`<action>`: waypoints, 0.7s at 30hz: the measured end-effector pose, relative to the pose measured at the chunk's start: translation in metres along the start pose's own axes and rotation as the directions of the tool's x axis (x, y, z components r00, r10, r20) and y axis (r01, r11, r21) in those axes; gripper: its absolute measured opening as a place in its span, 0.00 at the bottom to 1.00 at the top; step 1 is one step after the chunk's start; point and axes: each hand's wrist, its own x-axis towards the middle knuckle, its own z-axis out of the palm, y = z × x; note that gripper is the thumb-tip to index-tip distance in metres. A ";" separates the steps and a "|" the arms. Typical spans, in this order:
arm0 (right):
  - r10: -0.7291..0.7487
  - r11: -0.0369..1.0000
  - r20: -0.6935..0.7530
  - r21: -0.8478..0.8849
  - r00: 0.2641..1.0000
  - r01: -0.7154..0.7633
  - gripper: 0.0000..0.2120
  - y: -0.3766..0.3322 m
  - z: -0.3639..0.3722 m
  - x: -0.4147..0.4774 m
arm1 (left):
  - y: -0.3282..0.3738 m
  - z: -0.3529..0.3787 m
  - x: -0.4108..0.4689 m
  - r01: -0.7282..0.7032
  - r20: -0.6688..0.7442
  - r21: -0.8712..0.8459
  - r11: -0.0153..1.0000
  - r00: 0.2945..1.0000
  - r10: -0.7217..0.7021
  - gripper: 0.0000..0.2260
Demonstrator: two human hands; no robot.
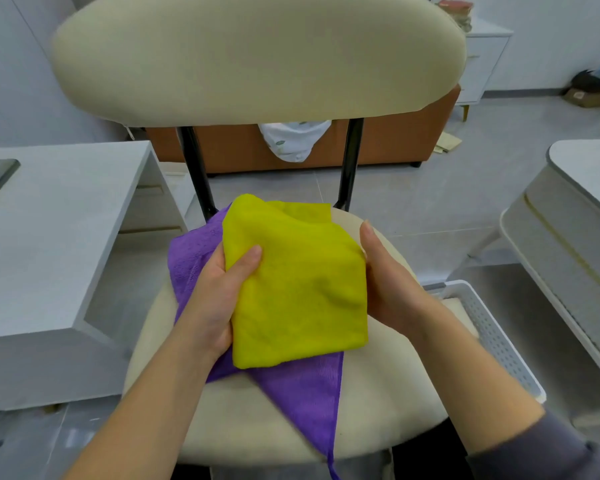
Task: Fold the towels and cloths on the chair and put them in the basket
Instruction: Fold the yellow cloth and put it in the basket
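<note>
On the cream seat (378, 410) of the chair, a purple cloth (305, 386) lay spread out flat, one corner trailing off the front edge of the seat. Over it the person held a yellow cloth (298, 289), folded into a thick, roughly square pad with a loose flap sticking up at its far edge. Whether the pad touched the purple cloth beneath could not be told.

The left hand (215, 296) gripped the pad's left side. Its thumb (246, 261) pressed down on the top face and the fingers curled out of sight underneath. The right hand (385, 278) clasped the right side, with the thumb lying straight along the edge; its fingers were hidden behind the fabric, so their lie could not be told.

A white perforated basket (499, 341) stood on the floor just beside the chair on the person's right, partly hidden by the right forearm — the yellow cloth was not in it.

The chair's padded backrest (257, 53) rose on two black posts beyond the cloths. A white desk (49, 237) stood to the left and a pale rounded table (586, 174) to the right. Behind the chair stood an orange-brown piece of furniture (395, 140) with a white patterned fabric (291, 140) hanging over its front.
</note>
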 end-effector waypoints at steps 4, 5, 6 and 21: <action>-0.088 0.995 0.047 0.055 0.995 0.085 0.24 -0.004 0.003 -0.003 | -0.001 0.000 0.001 -0.023 -0.001 0.013 1.000 1.000 0.023 0.20; -0.091 0.995 0.074 0.037 0.993 0.089 0.21 -0.005 0.003 -0.005 | 0.000 0.000 0.001 -0.021 -0.006 0.017 1.000 1.000 0.022 0.19; -0.081 0.997 0.092 0.003 0.992 0.081 0.18 -0.006 0.003 -0.006 | -0.001 -0.001 0.002 -0.019 -0.013 0.027 0.999 1.000 0.020 0.18; -0.083 0.996 0.168 0.050 0.982 0.075 0.19 -0.012 -0.020 -0.007 | 0.004 -0.014 0.003 0.007 0.267 0.136 0.991 0.963 -0.044 0.27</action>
